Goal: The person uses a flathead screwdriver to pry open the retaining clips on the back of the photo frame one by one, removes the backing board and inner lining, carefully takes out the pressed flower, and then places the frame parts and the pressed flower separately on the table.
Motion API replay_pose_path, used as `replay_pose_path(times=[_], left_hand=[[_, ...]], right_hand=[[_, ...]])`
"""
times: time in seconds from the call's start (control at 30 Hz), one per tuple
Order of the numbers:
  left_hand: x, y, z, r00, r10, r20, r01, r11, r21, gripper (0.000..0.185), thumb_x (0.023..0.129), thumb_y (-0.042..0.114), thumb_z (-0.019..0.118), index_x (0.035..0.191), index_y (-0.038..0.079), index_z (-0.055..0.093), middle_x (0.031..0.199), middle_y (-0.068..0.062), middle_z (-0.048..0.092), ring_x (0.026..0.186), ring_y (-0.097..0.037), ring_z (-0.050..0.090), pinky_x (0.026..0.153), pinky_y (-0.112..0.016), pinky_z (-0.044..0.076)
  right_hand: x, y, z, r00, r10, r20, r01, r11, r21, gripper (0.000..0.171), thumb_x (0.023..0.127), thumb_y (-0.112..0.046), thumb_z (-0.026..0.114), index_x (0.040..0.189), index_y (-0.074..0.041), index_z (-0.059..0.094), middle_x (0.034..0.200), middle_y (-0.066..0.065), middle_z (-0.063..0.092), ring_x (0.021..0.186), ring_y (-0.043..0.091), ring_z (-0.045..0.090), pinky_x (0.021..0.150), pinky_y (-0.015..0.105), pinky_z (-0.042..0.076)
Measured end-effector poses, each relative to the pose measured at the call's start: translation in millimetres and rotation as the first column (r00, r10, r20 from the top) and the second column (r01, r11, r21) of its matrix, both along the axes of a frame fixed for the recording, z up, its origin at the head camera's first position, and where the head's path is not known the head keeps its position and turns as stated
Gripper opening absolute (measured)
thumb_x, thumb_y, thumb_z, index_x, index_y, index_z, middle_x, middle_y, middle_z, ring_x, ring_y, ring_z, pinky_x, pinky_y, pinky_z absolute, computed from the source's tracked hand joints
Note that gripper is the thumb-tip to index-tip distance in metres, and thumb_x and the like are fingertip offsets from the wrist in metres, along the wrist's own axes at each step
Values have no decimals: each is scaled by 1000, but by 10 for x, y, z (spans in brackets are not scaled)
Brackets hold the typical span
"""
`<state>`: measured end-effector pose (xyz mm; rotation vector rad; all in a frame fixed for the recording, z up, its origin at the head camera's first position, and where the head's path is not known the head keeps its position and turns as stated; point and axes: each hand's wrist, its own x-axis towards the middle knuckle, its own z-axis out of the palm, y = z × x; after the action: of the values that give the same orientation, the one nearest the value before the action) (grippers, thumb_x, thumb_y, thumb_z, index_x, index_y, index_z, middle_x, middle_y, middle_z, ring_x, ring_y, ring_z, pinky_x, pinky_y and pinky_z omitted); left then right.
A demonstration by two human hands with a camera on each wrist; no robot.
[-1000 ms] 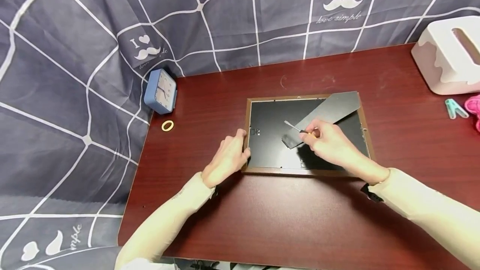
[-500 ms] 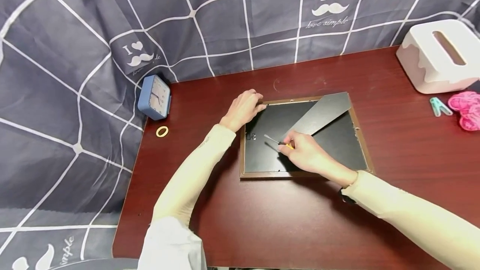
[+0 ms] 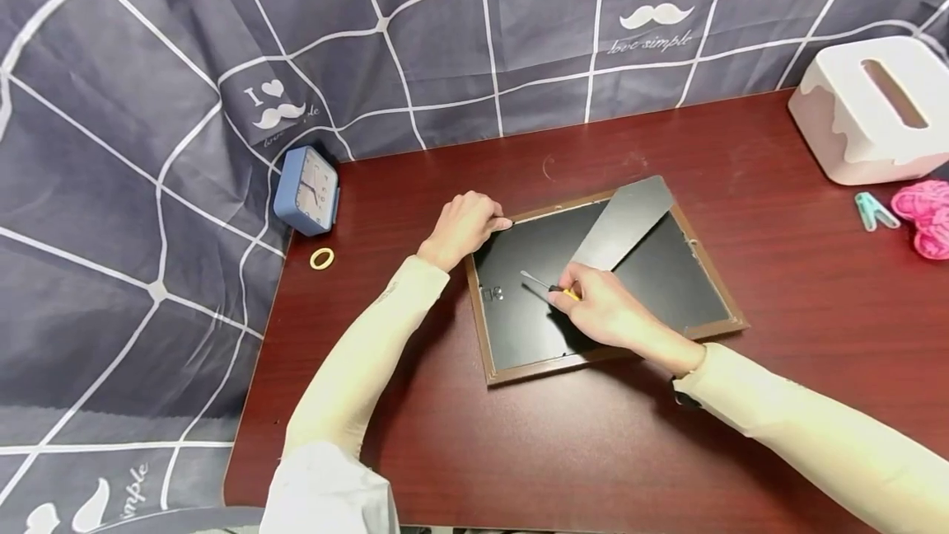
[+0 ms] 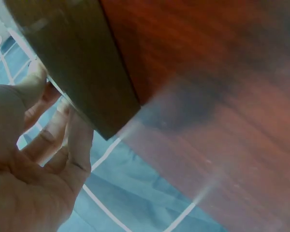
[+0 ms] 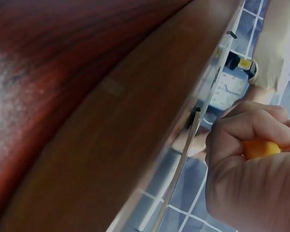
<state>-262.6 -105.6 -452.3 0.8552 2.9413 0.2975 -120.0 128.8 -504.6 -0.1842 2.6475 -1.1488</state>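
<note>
A brown picture frame (image 3: 697, 250) lies face down and slanted on the table, its black backing board (image 3: 519, 254) uppermost. A grey stand leg (image 3: 628, 217) runs across the board, its lower end hidden by my right hand. My left hand (image 3: 463, 229) grips the frame's far left corner; in the left wrist view its fingers press the frame's side. Above the board my right hand (image 3: 604, 303) holds a screwdriver (image 3: 567, 292) with a yellow handle, its metal tip pointing left. A small metal hanger (image 3: 492, 293) sits near the board's left edge.
On the left stand a blue alarm clock (image 3: 307, 190) and a pale yellow ring (image 3: 322, 259). At the right are a white tissue box (image 3: 875, 114), a teal clip (image 3: 876, 211) and pink yarn (image 3: 927, 217). A grey checked curtain (image 3: 541, 31) borders the dark red table (image 3: 593, 452).
My left hand has gone from the frame's left side to its far left corner. The frame has turned counterclockwise. The right hand, still holding the screwdriver, has shifted left over the board.
</note>
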Motion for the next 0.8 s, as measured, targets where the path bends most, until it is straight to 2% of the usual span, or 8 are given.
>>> replay_pose_path(times=[0.13,0.37,0.53,0.57,0.6,0.67,0.77,0.8], left_hand=[[129,-163,-16,1000,26,11,-27,999,31,23,103,38,76,102,18,88,99,-1,85,92,-30,79,80,-49,68],[349,-323,-11,999,41,34,-43,997,58,26,105,38,74,100,16,87,88,-1,81,85,-27,75,76,-45,66],[446,-332,-3,997,54,49,-58,995,77,26,106,35,73,105,13,86,90,-3,82,88,-29,76,81,-47,66],[397,-365,-103,997,54,52,-58,994,88,29,107,38,71,105,14,87,89,-1,82,88,-28,76,80,-45,66],[415,-363,-101,997,61,56,-66,994,89,28,107,37,71,106,14,87,90,-2,83,89,-29,77,81,-46,66],[454,-360,-96,995,75,69,-81,993,90,28,108,36,70,107,13,87,93,-2,84,92,-30,77,83,-48,66],[523,-344,-86,991,98,90,-106,991,82,26,107,35,70,109,14,87,97,-2,85,96,-30,79,86,-47,67],[613,-302,18,989,113,97,-120,990,70,23,107,30,71,110,13,86,99,-3,85,98,-32,79,88,-48,67]], right_hand=[[59,-38,77,1000,6,3,-6,1000,-1,20,103,-38,72,94,-24,63,68,-5,54,66,15,52,59,29,41],[219,-74,422,999,30,-25,-31,999,-40,19,103,-30,72,94,-14,66,67,-3,54,65,16,51,59,29,39],[306,-70,484,998,39,-40,-40,999,-12,17,103,-28,72,94,-14,67,64,-5,58,61,13,53,58,27,40],[325,-76,501,998,48,-31,-49,999,-7,16,103,-26,72,93,-14,67,63,-5,60,60,12,54,57,27,41],[346,-83,515,998,56,-22,-56,998,-1,15,103,-25,71,93,-14,67,62,-5,61,59,12,55,58,28,42],[396,-101,581,996,85,0,-85,996,-8,14,103,-20,70,93,-11,66,61,-3,63,59,14,57,59,29,43],[467,-112,558,993,115,-40,-115,993,-2,15,101,-17,71,90,-13,63,61,-5,56,59,12,50,57,28,38],[488,-111,551,991,121,-57,-121,993,1,16,100,-16,72,88,-13,62,62,-6,52,59,11,47,56,27,36]])
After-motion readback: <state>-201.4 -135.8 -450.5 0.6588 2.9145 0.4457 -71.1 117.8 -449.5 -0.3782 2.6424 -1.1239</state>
